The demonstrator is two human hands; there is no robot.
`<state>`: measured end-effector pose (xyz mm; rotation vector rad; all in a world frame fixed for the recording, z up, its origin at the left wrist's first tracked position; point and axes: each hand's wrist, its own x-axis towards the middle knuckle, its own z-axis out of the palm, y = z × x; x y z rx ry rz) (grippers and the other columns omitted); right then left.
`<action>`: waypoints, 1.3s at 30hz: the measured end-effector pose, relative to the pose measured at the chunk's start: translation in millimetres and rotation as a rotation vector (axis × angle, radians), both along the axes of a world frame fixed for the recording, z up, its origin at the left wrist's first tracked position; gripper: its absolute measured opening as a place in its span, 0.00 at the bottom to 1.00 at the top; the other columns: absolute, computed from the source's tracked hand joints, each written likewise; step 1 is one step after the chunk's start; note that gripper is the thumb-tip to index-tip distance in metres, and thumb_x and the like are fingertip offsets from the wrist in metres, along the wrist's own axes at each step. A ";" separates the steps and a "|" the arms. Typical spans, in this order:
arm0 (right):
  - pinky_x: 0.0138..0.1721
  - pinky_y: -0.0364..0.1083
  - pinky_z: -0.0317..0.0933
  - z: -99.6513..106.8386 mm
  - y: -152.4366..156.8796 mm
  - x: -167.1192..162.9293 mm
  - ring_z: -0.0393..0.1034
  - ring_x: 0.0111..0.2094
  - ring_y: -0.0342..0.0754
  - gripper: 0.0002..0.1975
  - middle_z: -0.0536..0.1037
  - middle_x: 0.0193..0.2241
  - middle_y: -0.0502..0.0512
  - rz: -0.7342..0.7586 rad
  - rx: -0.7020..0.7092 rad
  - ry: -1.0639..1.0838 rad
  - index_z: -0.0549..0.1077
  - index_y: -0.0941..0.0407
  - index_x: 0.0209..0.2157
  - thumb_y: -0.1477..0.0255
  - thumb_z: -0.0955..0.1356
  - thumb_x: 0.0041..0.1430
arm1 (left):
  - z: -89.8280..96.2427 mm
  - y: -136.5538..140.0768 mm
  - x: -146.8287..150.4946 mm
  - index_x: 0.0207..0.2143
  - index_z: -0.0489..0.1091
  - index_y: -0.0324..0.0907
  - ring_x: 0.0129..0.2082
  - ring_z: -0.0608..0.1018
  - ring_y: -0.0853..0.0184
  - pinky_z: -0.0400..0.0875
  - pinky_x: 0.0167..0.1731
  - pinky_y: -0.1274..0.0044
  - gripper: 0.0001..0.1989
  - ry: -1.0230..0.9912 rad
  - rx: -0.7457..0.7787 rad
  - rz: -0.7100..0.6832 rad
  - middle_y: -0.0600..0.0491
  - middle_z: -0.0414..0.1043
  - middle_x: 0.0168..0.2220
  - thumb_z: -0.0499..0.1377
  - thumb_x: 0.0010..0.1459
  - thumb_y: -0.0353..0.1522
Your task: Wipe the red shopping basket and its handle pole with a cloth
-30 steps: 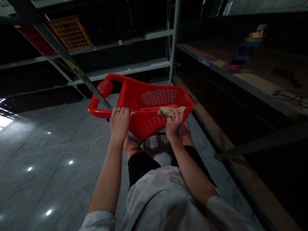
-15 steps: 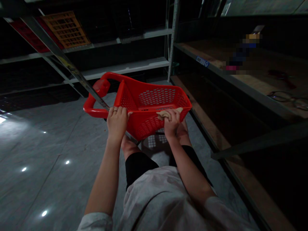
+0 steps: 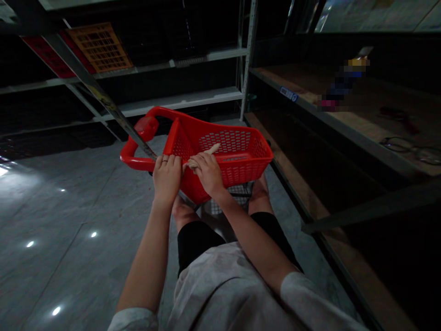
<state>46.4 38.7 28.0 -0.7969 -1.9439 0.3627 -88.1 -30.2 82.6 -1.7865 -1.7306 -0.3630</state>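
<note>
A red plastic shopping cart (image 3: 241, 172) with perforated basket walls stands in front of my legs, its looped handle toward the left. My left hand (image 3: 167, 178) is closed over the near top rim, where the handle meets the basket. Bunched under the fingers of my right hand (image 3: 209, 174) is a beige cloth (image 3: 214, 149), pressed on the same rim just right of my left hand. One end of the cloth sticks out over the basket's inside. A metal pole (image 3: 106, 102) slants down to the rim beside my left hand.
Metal shelving (image 3: 186, 99) with an orange crate (image 3: 99, 46) runs along the back. On the right is a wooden shelf (image 3: 310, 99) carrying glasses (image 3: 399, 144), a dark red object and a pixelated item. Grey floor (image 3: 76, 202) spreads at left.
My right hand has slid the cloth leftward along the cart's near rim, from the far right end to close beside my left hand. My left hand has kept its place.
</note>
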 end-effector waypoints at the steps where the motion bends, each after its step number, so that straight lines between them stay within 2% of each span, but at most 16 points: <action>1: 0.60 0.54 0.62 -1.9 2.4 7.0 0.66 0.52 0.54 0.21 0.75 0.52 0.58 0.006 0.009 -0.028 0.77 0.52 0.53 0.81 0.66 0.60 | -0.3 -0.2 0.0 0.39 0.70 0.42 0.43 0.75 0.52 0.66 0.51 0.60 0.11 -0.006 -0.003 0.003 0.43 0.75 0.37 0.51 0.69 0.36; 3: 0.59 0.55 0.62 -10.6 9.3 30.5 0.66 0.51 0.54 0.20 0.76 0.52 0.58 -0.018 0.029 -0.073 0.77 0.52 0.52 0.81 0.65 0.61 | -1.2 -0.3 0.2 0.39 0.70 0.42 0.44 0.75 0.52 0.65 0.52 0.60 0.12 -0.036 -0.012 0.002 0.42 0.75 0.38 0.50 0.69 0.37; 6: 0.58 0.55 0.61 -29.1 27.3 84.7 0.66 0.51 0.55 0.19 0.76 0.50 0.59 -0.130 0.056 -0.113 0.77 0.54 0.50 0.81 0.65 0.59 | -2.0 0.0 0.7 0.39 0.70 0.42 0.44 0.75 0.51 0.65 0.52 0.60 0.13 -0.051 -0.013 -0.005 0.42 0.75 0.38 0.50 0.69 0.39; 12: 0.55 0.56 0.61 -51.0 86.7 201.8 0.66 0.49 0.54 0.18 0.77 0.43 0.60 -0.360 0.014 -0.172 0.78 0.55 0.44 0.81 0.63 0.56 | -2.4 2.2 1.8 0.38 0.71 0.41 0.43 0.76 0.53 0.66 0.50 0.63 0.14 0.003 0.019 -0.004 0.43 0.76 0.37 0.51 0.69 0.39; 14: 0.54 0.57 0.62 -51.4 98.5 221.0 0.66 0.46 0.55 0.17 0.77 0.40 0.60 -0.428 -0.008 -0.157 0.79 0.57 0.41 0.81 0.62 0.54 | -2.8 2.8 2.9 0.38 0.71 0.41 0.44 0.76 0.52 0.66 0.51 0.62 0.13 0.014 0.015 0.006 0.42 0.76 0.37 0.51 0.69 0.39; 16: 0.54 0.58 0.62 -50.6 99.0 222.8 0.67 0.45 0.56 0.18 0.78 0.40 0.61 -0.472 -0.011 -0.169 0.79 0.59 0.41 0.81 0.62 0.53 | -3.3 3.2 4.1 0.39 0.71 0.39 0.44 0.76 0.52 0.66 0.52 0.61 0.14 0.008 0.004 0.025 0.41 0.76 0.38 0.51 0.69 0.38; 18: 0.56 0.58 0.61 -49.7 88.1 206.9 0.67 0.47 0.56 0.20 0.78 0.42 0.62 -0.496 -0.003 -0.198 0.79 0.59 0.44 0.81 0.61 0.54 | -3.7 3.4 5.1 0.39 0.72 0.38 0.44 0.76 0.52 0.66 0.53 0.61 0.14 -0.013 -0.005 0.051 0.41 0.76 0.39 0.50 0.70 0.37; 21: 0.59 0.57 0.59 -45.4 58.3 156.1 0.66 0.51 0.56 0.23 0.79 0.48 0.62 -0.435 0.024 -0.216 0.78 0.58 0.51 0.81 0.60 0.58 | -4.2 4.2 6.9 0.40 0.72 0.38 0.46 0.75 0.52 0.65 0.55 0.62 0.13 -0.045 -0.009 0.071 0.40 0.75 0.40 0.51 0.69 0.36; 25: 0.61 0.55 0.59 -26.7 20.8 66.5 0.66 0.54 0.55 0.25 0.78 0.52 0.59 -0.170 0.023 -0.150 0.75 0.56 0.56 0.79 0.60 0.61 | -5.0 4.4 13.9 0.40 0.73 0.37 0.46 0.76 0.53 0.66 0.56 0.62 0.11 -0.042 0.002 0.077 0.41 0.76 0.39 0.54 0.68 0.35; 28: 0.63 0.54 0.59 -8.1 8.8 16.8 0.68 0.56 0.53 0.26 0.79 0.53 0.57 0.014 -0.065 -0.011 0.76 0.54 0.55 0.80 0.59 0.59 | -5.3 -4.4 17.9 0.40 0.73 0.37 0.44 0.77 0.55 0.68 0.56 0.64 0.08 -0.038 0.030 0.042 0.44 0.76 0.38 0.55 0.67 0.30; 30: 0.62 0.54 0.61 1.8 5.8 1.4 0.71 0.54 0.51 0.27 0.80 0.51 0.57 0.113 -0.162 0.115 0.77 0.54 0.52 0.81 0.59 0.56 | -4.9 -17.2 12.4 0.43 0.73 0.39 0.44 0.78 0.60 0.67 0.58 0.67 0.08 -0.062 0.088 -0.058 0.47 0.78 0.40 0.55 0.66 0.27; 32: 0.61 0.54 0.63 9.2 0.9 -3.9 0.72 0.54 0.51 0.25 0.80 0.50 0.56 0.212 -0.250 0.214 0.78 0.53 0.51 0.80 0.59 0.56 | -3.0 -33.7 -2.7 0.48 0.71 0.42 0.47 0.78 0.64 0.65 0.61 0.69 0.10 -0.115 0.233 -0.159 0.50 0.78 0.46 0.55 0.67 0.27; 35: 0.64 0.54 0.61 19.8 -17.0 -12.6 0.71 0.57 0.51 0.23 0.79 0.54 0.55 0.338 -0.349 0.282 0.76 0.52 0.54 0.77 0.61 0.59 | 4.9 -55.9 -36.6 0.55 0.66 0.44 0.52 0.77 0.61 0.67 0.60 0.64 0.16 -0.243 0.559 -0.080 0.48 0.76 0.50 0.59 0.65 0.33; 36: 0.65 0.54 0.60 24.3 -25.2 -19.2 0.70 0.58 0.51 0.23 0.78 0.56 0.55 0.369 -0.367 0.300 0.75 0.52 0.55 0.76 0.62 0.61 | 8.8 -60.5 -47.5 0.57 0.65 0.42 0.53 0.76 0.59 0.68 0.59 0.63 0.20 -0.284 0.609 -0.037 0.46 0.76 0.51 0.60 0.64 0.36; 37: 0.65 0.54 0.59 29.6 -33.6 -28.0 0.69 0.60 0.51 0.23 0.77 0.57 0.55 0.388 -0.375 0.319 0.74 0.51 0.57 0.75 0.62 0.61 | 12.7 -63.3 -56.7 0.57 0.64 0.41 0.54 0.75 0.57 0.68 0.59 0.62 0.22 -0.303 0.590 -0.021 0.45 0.75 0.52 0.61 0.64 0.37; 39: 0.65 0.54 0.61 43.1 -46.9 -49.6 0.70 0.60 0.51 0.23 0.77 0.57 0.55 0.388 -0.374 0.357 0.75 0.51 0.56 0.74 0.63 0.61 | 19.6 -63.6 -68.3 0.54 0.68 0.41 0.53 0.76 0.57 0.67 0.60 0.61 0.19 -0.261 0.404 -0.065 0.46 0.76 0.51 0.60 0.63 0.36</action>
